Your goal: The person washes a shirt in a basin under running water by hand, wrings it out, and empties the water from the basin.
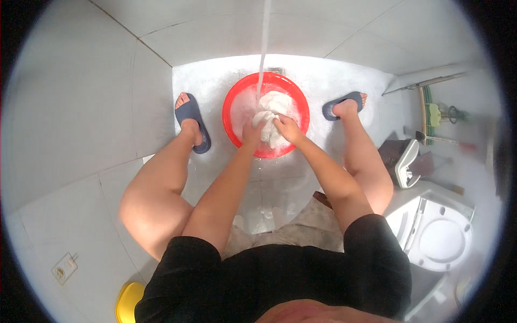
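Note:
A red plastic basin [301, 101] stands on the tiled floor between my feet, holding water. A stream of water [264, 36] falls into it from above. Inside the basin lies a wet white cloth [276, 101], bunched into folds. Both hands are over the basin with part of the cloth between them. My left hand [253, 133] grips its left side, fingers partly hidden by the folds. My right hand [287, 127] pinches it from the right between thumb and fingers.
Dark slippers [194, 121] are on my feet at either side. A floor drain [276, 71] lies behind the basin. To the right are a toilet [440, 242] and a bin [407, 163]. A yellow container [130, 300] is at lower left, below a wall socket [64, 268].

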A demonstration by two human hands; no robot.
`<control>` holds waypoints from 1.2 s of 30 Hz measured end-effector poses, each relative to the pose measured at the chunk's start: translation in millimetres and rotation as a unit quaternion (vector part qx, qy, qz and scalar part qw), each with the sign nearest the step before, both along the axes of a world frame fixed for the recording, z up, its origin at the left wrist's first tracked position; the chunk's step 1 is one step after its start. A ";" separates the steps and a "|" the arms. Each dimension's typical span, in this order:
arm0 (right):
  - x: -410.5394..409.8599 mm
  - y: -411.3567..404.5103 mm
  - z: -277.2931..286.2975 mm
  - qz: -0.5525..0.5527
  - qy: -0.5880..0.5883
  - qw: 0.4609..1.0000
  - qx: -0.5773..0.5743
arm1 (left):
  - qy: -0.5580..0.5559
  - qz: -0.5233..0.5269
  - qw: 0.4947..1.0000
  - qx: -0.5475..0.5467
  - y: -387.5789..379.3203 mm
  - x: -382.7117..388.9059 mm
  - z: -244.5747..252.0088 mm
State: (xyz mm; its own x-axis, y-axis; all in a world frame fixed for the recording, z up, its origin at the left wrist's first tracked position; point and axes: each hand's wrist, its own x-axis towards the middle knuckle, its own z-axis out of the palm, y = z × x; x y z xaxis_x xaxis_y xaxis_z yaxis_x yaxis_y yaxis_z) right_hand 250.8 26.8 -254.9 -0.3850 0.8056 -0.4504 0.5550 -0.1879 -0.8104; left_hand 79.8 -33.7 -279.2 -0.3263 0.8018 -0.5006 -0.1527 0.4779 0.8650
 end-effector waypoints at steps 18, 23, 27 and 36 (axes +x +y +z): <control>53.0 11.8 356.4 0.097 -0.071 0.939 0.323 | 0.417 -0.266 0.831 0.253 31.1 -37.3 402.4; 66.7 22.0 344.1 0.137 -0.025 0.974 0.180 | 0.375 -0.275 0.857 0.222 46.9 -23.1 410.9; 51.5 28.9 320.8 0.244 -0.019 0.952 0.186 | 0.322 -0.337 0.840 0.277 51.4 -16.4 402.9; 12.9 46.6 263.5 0.182 0.046 0.915 0.357 | 0.041 -0.258 0.911 0.319 68.0 -13.1 408.0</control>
State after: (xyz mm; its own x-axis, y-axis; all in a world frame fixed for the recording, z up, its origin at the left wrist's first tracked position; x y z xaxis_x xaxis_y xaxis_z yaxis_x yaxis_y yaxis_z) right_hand 263.8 73.4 8.6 -0.6953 0.6934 0.1890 0.3998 0.5917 -0.7001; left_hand 66.7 34.3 128.8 0.1601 0.9786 0.1295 0.0281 -0.1357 0.9904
